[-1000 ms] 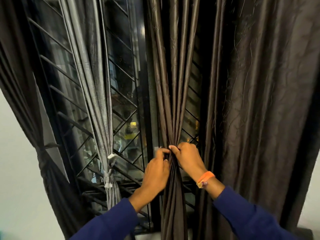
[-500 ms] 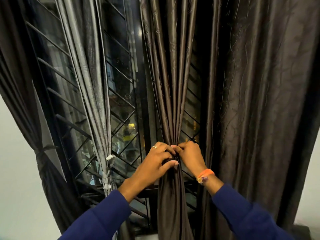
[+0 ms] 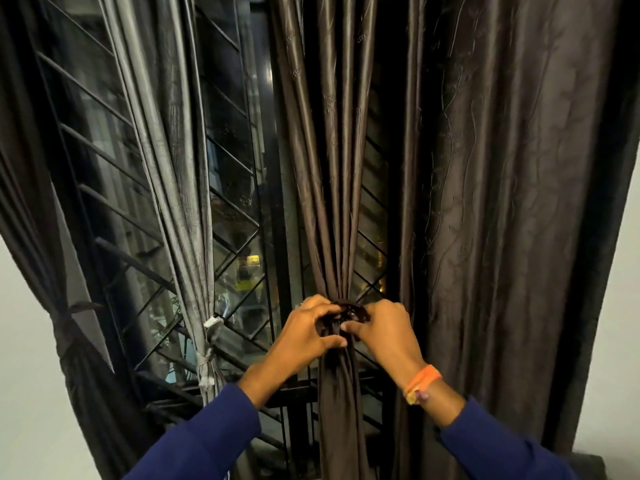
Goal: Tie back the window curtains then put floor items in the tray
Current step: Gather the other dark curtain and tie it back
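Both hands were seen at the waist of the middle brown curtain [image 3: 332,202], which was gathered into a narrow bunch in front of the window grille [image 3: 235,161]. A dark tie band [image 3: 349,310] was wrapped around the bunch at that point, and the fingers of the left hand [image 3: 304,336] were curled against the fabric just below and beside it, with the thumb pressed across the folds. The right hand [image 3: 384,336] was closed on the band from the other side, its fingertips pinching the dark loop. An orange wristband [image 3: 424,381] was worn on the right wrist, and blue sleeves [image 3: 204,434] covered both forearms. To the left, a grey curtain [image 3: 173,174] was already bound with a pale tie [image 3: 207,362], and a further dark curtain [image 3: 52,271] at the far left was likewise cinched. At the right, a wide brown curtain [image 3: 512,220] hung loose. Neither tray nor floor items were in view.
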